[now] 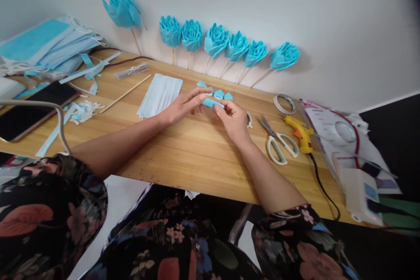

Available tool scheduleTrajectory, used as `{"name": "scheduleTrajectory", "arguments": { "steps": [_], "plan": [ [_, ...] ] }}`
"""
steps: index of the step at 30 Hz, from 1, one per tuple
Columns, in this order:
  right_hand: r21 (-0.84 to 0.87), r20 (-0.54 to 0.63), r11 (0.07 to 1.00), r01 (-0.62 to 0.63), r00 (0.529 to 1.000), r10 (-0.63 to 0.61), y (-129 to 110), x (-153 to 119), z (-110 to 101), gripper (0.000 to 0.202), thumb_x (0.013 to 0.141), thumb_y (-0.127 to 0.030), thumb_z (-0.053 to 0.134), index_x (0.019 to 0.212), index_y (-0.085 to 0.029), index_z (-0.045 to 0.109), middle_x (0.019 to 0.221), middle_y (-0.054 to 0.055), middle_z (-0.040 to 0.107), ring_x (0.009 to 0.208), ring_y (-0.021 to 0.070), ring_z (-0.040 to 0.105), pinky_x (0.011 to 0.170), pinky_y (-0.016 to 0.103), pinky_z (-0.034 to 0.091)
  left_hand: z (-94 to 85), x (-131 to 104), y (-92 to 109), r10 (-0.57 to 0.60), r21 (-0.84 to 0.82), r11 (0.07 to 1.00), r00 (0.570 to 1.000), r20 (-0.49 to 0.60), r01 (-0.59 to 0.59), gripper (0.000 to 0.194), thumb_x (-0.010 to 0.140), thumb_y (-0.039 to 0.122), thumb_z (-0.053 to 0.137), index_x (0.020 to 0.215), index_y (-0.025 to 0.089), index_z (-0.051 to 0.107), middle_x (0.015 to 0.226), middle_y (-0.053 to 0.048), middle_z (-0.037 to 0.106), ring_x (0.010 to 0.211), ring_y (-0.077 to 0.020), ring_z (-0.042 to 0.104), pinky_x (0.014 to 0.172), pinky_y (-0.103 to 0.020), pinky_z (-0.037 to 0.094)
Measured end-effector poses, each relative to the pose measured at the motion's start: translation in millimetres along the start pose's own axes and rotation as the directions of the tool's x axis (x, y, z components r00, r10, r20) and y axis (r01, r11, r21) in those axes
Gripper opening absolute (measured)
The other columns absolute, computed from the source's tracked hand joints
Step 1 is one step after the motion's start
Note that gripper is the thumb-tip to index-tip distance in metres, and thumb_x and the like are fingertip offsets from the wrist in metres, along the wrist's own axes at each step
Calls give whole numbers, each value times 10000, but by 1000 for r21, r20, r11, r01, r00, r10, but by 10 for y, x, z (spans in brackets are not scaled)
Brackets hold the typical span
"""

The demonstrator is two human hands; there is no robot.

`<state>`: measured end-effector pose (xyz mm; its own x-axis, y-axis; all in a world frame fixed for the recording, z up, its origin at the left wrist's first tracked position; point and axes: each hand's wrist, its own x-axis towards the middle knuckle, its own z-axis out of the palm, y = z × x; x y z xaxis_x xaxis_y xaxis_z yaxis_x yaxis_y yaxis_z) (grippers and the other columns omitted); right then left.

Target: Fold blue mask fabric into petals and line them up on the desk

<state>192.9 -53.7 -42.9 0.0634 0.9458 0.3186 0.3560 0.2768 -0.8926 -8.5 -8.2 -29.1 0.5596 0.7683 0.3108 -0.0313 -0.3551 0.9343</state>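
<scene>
A small folded blue piece (pixel 212 103) is held between both hands above the middle of the wooden table. My left hand (pixel 185 104) pinches its left end with thumb and fingers. At its right end, the thumb and forefinger of my right hand (pixel 232 119) are closed on it. Just behind the hands lie several small folded blue pieces (pixel 218 94) in a row, partly hidden by my left fingers. A pleated pale blue sheet (pixel 161 94) lies left of the hands.
Several blue flowers on sticks (pixel 216 40) lean against the wall. Scissors (pixel 277 140), a yellow glue gun (pixel 301 133) and a tape roll (pixel 284 103) lie right. A thin stick (pixel 126 93), blue scraps (pixel 85 111), a phone (pixel 36 111) and stacked masks (pixel 49 46) are left.
</scene>
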Motion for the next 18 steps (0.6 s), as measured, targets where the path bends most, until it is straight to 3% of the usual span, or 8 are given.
{"name": "scheduleTrajectory", "arguments": {
  "steps": [3, 8, 14, 18],
  "plan": [
    [-29, 15, 1000, 10, 1000, -9, -35, -13, 15, 236, 838, -442, 705, 894, -216, 740, 665, -35, 623, 606, 119, 502, 621, 280, 411, 12, 11, -26, -29, 102, 994, 1000, -2, 29, 447, 903, 581, 658, 1012, 150, 700, 804, -32, 687, 709, -125, 612, 648, -234, 480],
    [-10, 32, 1000, 13, 999, -13, -49, -29, 21, 233, 849, -445, 698, 850, -214, 729, 656, -34, 624, 593, 117, 507, 605, 274, 409, 15, 19, -24, -84, 123, 989, 996, -35, 87, 476, 862, 586, 682, 718, 136, 635, 650, -22, 635, 605, -101, 560, 590, -228, 427],
    [19, 65, 1000, 3, 998, -4, -47, -28, -26, 410, 908, -606, 628, 819, -212, 703, 691, -6, 665, 635, 136, 582, 636, 287, 484, -6, 13, 86, -141, 87, 986, 990, -12, 141, 477, 865, 560, 688, 644, 150, 585, 567, 1, 588, 511, -71, 471, 514, -215, 364],
    [66, 84, 996, 56, 995, -62, -92, -13, -58, 461, 927, -674, 568, 985, -247, 735, 854, 18, 719, 804, 172, 655, 712, 311, 550, -40, 22, 95, -160, 9, 987, 987, -33, 160, 451, 876, 540, 682, 665, 151, 597, 585, -7, 608, 528, -76, 504, 528, -205, 401]
  ]
}}
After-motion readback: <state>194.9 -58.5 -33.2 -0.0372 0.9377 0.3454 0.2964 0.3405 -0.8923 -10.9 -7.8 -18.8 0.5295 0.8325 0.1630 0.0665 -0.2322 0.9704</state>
